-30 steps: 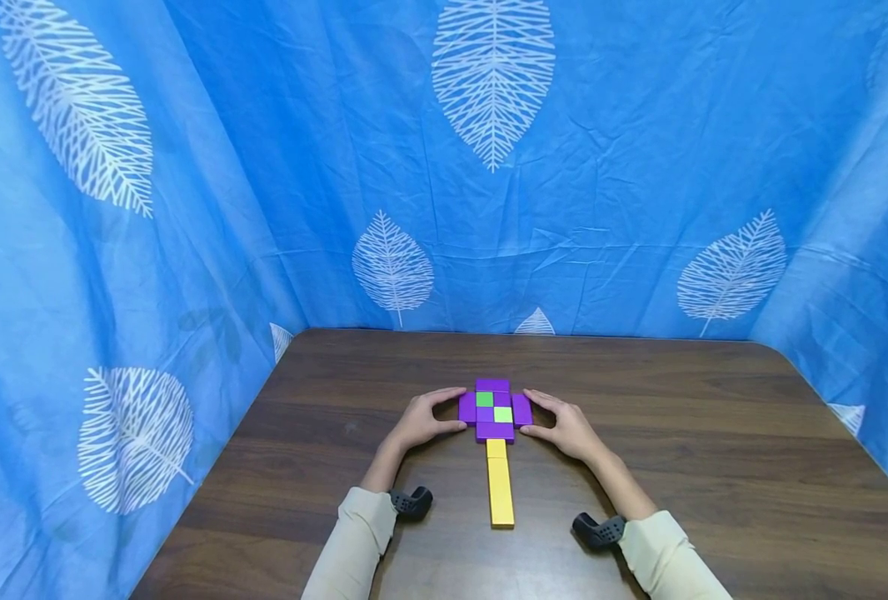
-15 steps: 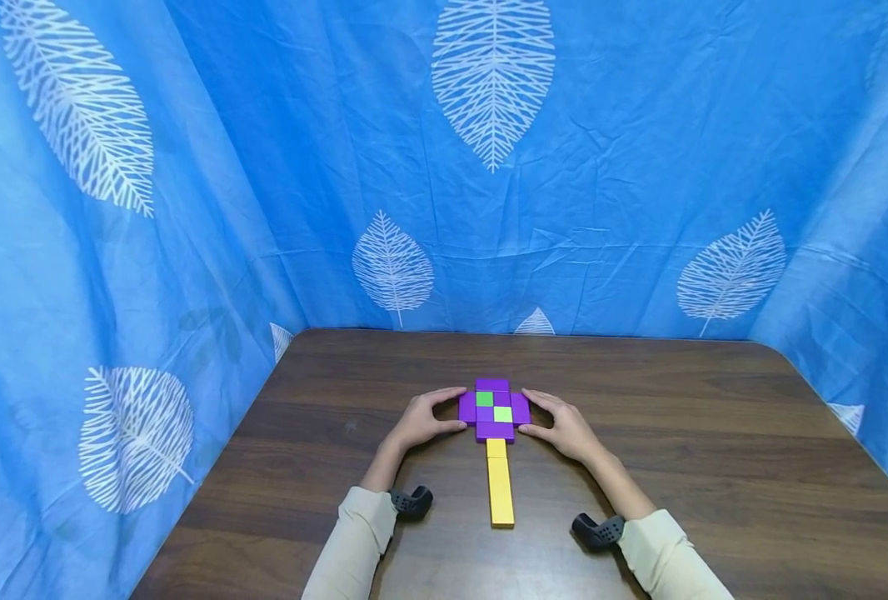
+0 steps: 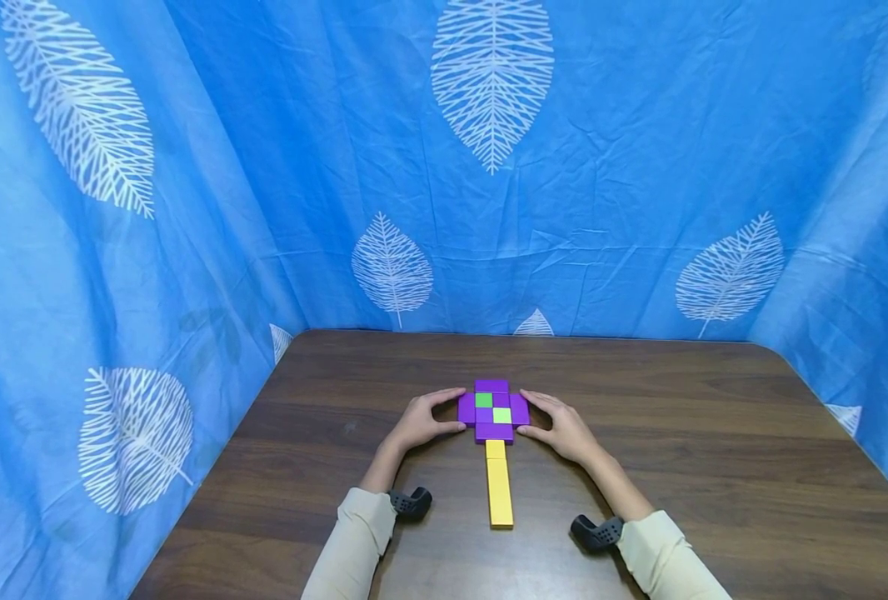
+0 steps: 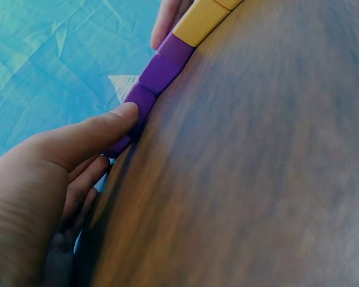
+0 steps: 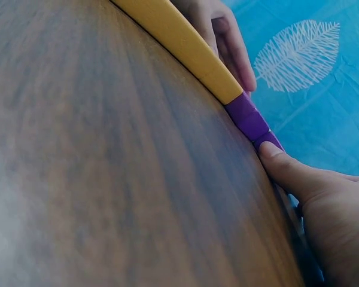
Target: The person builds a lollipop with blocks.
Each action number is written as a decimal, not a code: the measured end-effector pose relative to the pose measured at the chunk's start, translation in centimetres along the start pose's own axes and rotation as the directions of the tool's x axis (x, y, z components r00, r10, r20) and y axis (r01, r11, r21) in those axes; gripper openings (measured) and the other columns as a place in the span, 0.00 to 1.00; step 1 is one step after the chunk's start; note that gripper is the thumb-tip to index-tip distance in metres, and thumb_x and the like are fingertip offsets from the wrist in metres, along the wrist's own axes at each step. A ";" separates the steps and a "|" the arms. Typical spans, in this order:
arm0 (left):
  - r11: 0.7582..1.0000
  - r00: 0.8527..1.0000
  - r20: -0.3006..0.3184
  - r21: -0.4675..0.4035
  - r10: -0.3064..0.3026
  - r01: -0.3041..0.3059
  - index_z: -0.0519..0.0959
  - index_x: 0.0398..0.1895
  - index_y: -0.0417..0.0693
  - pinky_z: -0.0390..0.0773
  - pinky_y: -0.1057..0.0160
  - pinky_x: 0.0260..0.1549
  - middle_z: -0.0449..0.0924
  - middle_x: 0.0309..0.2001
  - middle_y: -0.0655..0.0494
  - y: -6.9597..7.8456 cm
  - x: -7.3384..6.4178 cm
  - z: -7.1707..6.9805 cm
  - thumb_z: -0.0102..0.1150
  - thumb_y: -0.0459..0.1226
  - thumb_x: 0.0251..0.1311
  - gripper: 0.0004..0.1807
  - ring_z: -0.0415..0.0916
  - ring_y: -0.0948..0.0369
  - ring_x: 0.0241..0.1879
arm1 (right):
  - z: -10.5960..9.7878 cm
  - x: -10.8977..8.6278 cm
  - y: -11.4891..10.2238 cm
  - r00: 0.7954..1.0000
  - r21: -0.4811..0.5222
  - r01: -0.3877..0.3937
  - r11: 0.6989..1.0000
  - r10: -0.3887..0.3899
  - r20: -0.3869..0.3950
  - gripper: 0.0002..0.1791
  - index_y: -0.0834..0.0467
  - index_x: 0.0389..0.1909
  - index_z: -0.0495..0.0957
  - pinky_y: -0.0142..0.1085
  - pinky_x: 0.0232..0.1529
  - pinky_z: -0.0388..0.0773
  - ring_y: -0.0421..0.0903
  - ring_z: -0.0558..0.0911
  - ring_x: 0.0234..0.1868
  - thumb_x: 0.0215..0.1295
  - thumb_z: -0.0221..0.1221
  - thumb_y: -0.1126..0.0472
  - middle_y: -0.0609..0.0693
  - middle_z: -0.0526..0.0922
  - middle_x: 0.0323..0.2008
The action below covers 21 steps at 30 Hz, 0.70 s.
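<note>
Purple and green blocks lie flat on the table in a flower-like cluster, with yellow blocks (image 3: 499, 492) in a line below it. My left hand (image 3: 417, 421) holds the left purple block (image 3: 466, 409) between thumb and fingers at its near and far ends. On the other side, my right hand (image 3: 567, 429) grips the right purple block (image 3: 520, 409) the same way. Both side blocks sit against the middle squares, among them a green block (image 3: 484, 400) and a light green block (image 3: 501, 415). In the left wrist view the thumb (image 4: 127, 112) presses a purple block's end.
The brown wooden table (image 3: 301, 500) extends around the blocks. A blue curtain (image 3: 601, 167) with white leaf prints hangs behind the table and at both sides. Each wrist wears a black device, such as the left wrist camera (image 3: 411, 504).
My right hand has moved slightly left with the right purple block, and the gap between it and the middle squares has shut. The left hand has stayed in place.
</note>
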<state>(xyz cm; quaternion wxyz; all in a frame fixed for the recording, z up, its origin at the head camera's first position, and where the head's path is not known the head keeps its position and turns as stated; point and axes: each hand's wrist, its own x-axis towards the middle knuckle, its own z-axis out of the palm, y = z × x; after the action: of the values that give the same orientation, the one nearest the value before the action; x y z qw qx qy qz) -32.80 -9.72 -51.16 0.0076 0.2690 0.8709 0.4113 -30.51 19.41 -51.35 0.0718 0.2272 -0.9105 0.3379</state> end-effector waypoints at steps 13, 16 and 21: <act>0.999 0.999 0.021 -0.013 -0.047 0.047 0.70 0.63 0.53 0.62 0.52 0.60 0.69 0.61 0.56 0.2 0.1 -0.2 0.65 0.51 0.51 0.35 0.62 0.55 0.63 | 0.0 0.0 0.0 1.000 -0.001 0.008 1.000 -0.008 -0.003 0.37 0.57 0.63 0.68 0.52 0.59 0.64 0.58 0.68 0.60 0.54 0.64 0.45 0.58 0.71 0.59; 0.999 0.999 0.021 -0.011 -0.042 0.042 0.70 0.63 0.52 0.62 0.52 0.60 0.69 0.61 0.56 0.3 0.1 -0.2 0.66 0.50 0.51 0.35 0.62 0.55 0.63 | 0.0 0.0 0.0 1.000 0.000 0.008 1.000 -0.008 -0.002 0.37 0.57 0.63 0.68 0.52 0.59 0.64 0.57 0.68 0.60 0.54 0.63 0.45 0.58 0.71 0.59; 0.999 0.998 0.025 -0.015 -0.051 0.051 0.69 0.63 0.54 0.61 0.56 0.61 0.68 0.62 0.59 0.2 0.0 -0.2 0.66 0.51 0.49 0.36 0.61 0.59 0.63 | 0.0 -0.1 -0.1 1.000 0.001 -0.008 1.000 0.008 0.006 0.38 0.57 0.64 0.67 0.52 0.59 0.63 0.57 0.67 0.61 0.54 0.63 0.44 0.58 0.70 0.60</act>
<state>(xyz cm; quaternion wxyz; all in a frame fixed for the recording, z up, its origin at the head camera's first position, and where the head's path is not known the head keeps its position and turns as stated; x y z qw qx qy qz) -32.74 -9.73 -50.85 0.0312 0.2517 0.8740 0.4145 -30.40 19.36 -51.34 0.0678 0.2247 -0.9114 0.3379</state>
